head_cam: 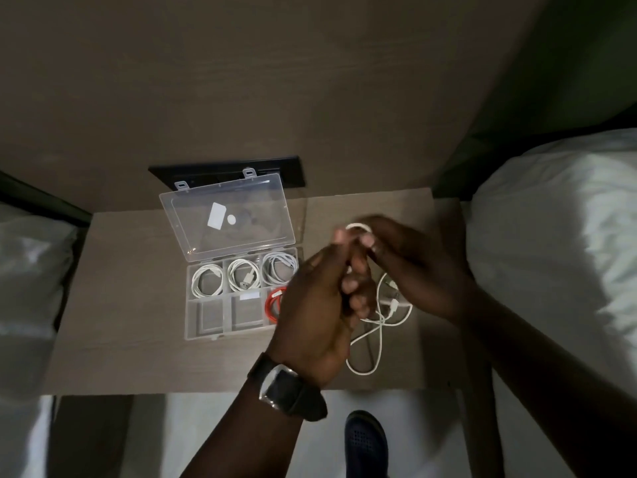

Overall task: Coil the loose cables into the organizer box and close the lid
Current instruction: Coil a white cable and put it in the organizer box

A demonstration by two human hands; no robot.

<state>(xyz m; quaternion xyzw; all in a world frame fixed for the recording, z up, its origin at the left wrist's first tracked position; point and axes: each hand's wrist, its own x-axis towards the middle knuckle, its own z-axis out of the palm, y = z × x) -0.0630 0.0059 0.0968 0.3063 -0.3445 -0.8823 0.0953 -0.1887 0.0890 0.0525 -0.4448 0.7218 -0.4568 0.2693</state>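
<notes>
A clear plastic organizer box (189, 315) lies on the small wooden table with its lid (227, 219) standing open at the back. Its three rear compartments each hold a coiled white cable (206, 279). A red cable (274, 305) lies in the front right compartment, and the two other front compartments hold no cable. To the right of the box, my left hand (317, 312) and my right hand (413, 267) are both closed on a loose white cable (372, 326). A loop of it shows between my fingertips, and the rest trails down onto the table.
The wooden table (120, 305) stands between two beds with white bedding (558, 236). A black socket panel (293, 170) sits on the wall behind the lid. My dark shoe (365, 439) is on the floor below the table's front edge. A watch is on my left wrist.
</notes>
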